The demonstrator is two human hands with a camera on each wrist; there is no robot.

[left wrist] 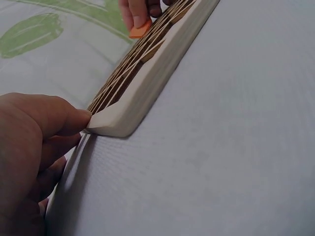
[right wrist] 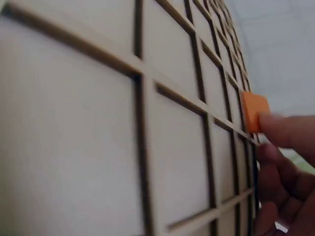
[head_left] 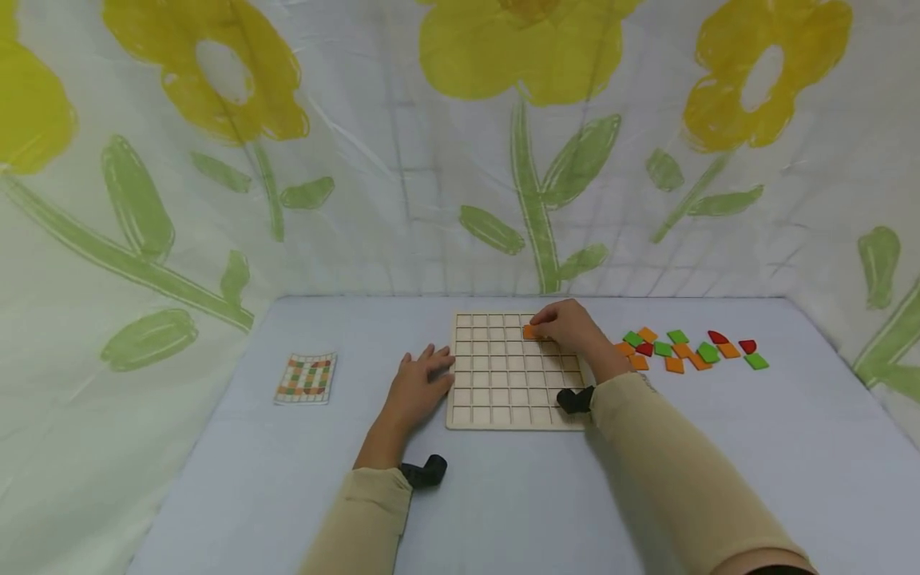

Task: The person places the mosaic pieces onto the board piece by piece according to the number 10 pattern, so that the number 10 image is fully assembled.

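A wooden grid board (head_left: pixel 516 423) lies flat on the table. My right hand (head_left: pixel 573 329) pinches an orange square tile (head_left: pixel 530 332) over the board's upper right cells; the right wrist view shows the tile (right wrist: pixel 255 111) tilted against the grid beside the fingers (right wrist: pixel 290 132). On the board's left edge rest the fingertips of my left hand (head_left: pixel 419 387). In the left wrist view that hand (left wrist: pixel 39 142) touches the board's corner (left wrist: pixel 118 120) with its fingers fairly straight, and the orange tile (left wrist: pixel 141 30) shows above the far cells.
Right of the board lie several loose orange, green and red pieces (head_left: pixel 681 350), some overlapping. A small card (head_left: pixel 306 378) printed with a coloured grid pattern lies at the left. Behind the table hangs a white cloth (head_left: pixel 374 200) with painted yellow flowers.
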